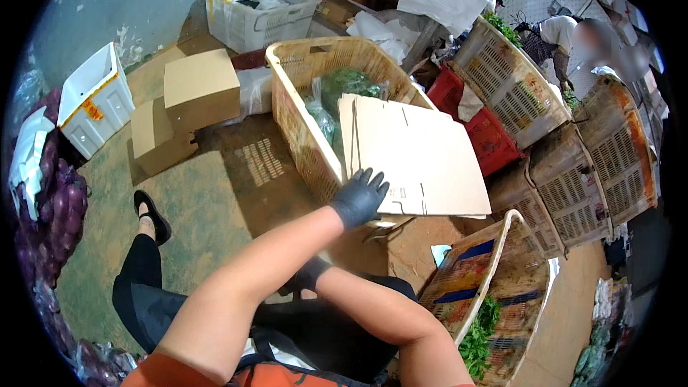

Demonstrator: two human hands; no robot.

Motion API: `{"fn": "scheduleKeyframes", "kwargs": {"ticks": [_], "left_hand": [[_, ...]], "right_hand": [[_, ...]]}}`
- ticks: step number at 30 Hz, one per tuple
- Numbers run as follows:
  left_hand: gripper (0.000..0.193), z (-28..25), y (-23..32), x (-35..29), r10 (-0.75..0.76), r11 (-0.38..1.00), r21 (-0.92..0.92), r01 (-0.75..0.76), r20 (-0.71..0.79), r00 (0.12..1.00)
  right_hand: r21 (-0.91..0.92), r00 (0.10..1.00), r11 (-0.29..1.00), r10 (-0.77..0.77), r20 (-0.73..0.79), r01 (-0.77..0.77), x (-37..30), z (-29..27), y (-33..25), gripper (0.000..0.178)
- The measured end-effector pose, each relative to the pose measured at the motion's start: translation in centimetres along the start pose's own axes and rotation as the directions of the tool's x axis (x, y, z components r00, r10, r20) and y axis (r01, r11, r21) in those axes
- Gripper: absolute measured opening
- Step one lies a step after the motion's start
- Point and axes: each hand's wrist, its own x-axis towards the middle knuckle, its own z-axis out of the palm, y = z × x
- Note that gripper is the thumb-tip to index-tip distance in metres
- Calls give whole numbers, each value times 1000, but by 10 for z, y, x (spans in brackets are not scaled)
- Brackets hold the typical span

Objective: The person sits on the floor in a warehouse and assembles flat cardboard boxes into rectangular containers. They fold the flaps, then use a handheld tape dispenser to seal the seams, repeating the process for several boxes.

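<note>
While L hand (pixel 359 199) is resting ungrasped, fingers splayed, on flattened cartons' (pixel 423 156) near-L corner, they're lying over the yellowish crate's (pixel 307 125) near edge, long axis running approx. L–R. Formed cartons (pixel 202 87) are standing apart; the stack's apparently not yet formed. R hand (pixel 312 272): mostly hidden, can't tell grip.

1 stack of flattened cardboard (pixel 426 154), plain tan, at least 2 sheets, folded flat, edges slightly offset at the left side, short dark slits and a small printed mark on the top face. Lies roughly flat across the near right part of a yellowed, slotted plastic crate (pixel 307 145), covering part of its opening, right end jutting past the crate's rim.
</note>
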Motion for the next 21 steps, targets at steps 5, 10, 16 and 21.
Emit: {"fn": "scheduleKeyframes", "kwargs": {"ticks": [5,10,16,21], "left_hand": [[36,-22,-5,-11,63,997,59,-58,-94,994],[16,-128,-20,-3,147,989,86,-120,-502,852],[20,-239,-73,-93,-51,975,83,207,-821,569],[13,-259,-68,-212,-340,788,-27,616,-853,397]], "right_hand": [[-517,993,854,-104,-46,65,30,-6,24,42],[-729,991,681,-133,-35,65,3,-29,-34,45],[-703,728,703,-427,-536,-106,-43,-57,-114,44],[-852,-45,463,-883,-467,-243,-60,-103,-142,33]]}}
